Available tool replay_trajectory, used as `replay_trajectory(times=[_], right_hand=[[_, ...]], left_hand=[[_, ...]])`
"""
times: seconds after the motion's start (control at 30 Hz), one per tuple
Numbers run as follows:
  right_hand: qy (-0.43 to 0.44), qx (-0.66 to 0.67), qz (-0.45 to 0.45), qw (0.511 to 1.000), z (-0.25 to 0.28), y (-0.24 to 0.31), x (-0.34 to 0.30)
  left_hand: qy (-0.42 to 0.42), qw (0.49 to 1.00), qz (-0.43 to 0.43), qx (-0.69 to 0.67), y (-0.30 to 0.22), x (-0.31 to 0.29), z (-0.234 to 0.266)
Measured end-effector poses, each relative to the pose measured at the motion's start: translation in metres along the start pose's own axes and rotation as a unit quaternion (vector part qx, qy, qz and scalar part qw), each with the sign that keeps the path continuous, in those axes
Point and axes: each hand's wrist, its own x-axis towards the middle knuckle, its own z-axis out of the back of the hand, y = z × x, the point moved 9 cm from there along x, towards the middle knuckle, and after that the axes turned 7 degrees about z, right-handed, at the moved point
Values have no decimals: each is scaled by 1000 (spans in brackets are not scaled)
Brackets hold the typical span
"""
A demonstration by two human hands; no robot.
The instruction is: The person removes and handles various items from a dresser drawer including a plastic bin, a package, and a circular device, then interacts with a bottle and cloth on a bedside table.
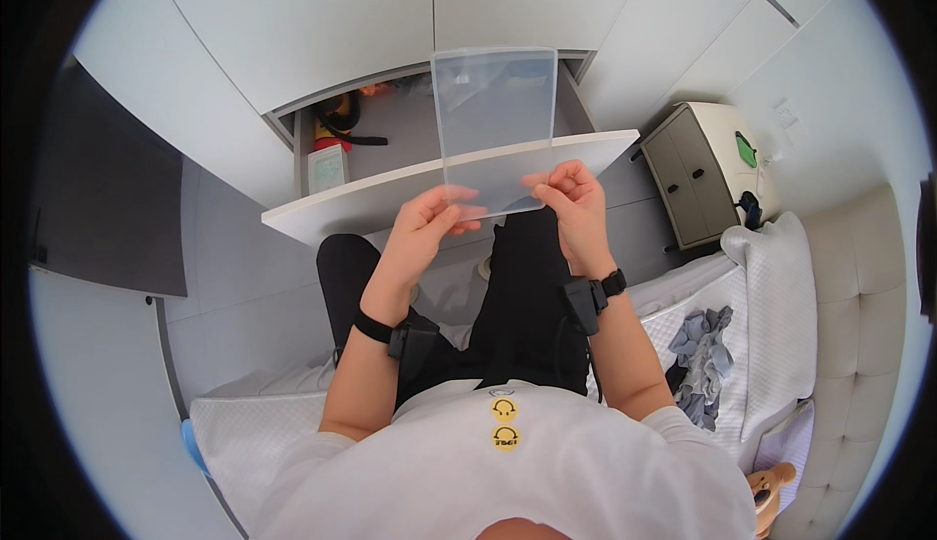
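Note:
A clear, flat rectangular plastic lid or panel (496,101) with a raised pale rim stands tilted in front of me, over the front of a pulled-out white drawer (337,216). My left hand (429,223) pinches its near left corner, the fingers partly showing through the plastic. At the near right corner my right hand (574,203) grips the edge between thumb and fingers. Inside the drawer, on the left, lie a pale green-and-white box (329,167) and a black, red and yellow item (337,125). The panel hides part of the drawer's inside.
White cabinet doors (332,33) rise behind the drawer. A grey-and-cream bedside cabinet (688,174) stands to the right. I sit on a bed with a white quilted cover (259,433); crumpled grey-blue cloth (701,364) and a plush toy (769,491) lie near the tufted headboard (859,345).

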Motion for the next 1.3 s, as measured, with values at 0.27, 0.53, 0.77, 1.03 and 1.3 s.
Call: replay_trajectory(times=[0.27,0.53,0.77,1.03,1.3], right_hand=[[4,-4,-29,1000,0,-7,-3],[-6,-7,-61,998,1,-17,-2],[28,-97,-54,993,-11,-20,-5],[218,-26,-161,962,-52,-49,-25],[33,14,-117,992,107,-18,21]], left_hand=[[-4,1000,6,-12,8,3,5],[-17,1000,26,-5,15,3,9],[-145,989,-5,-5,10,9,15],[-254,961,93,-63,23,18,23],[-225,965,107,-76,46,53,20]])
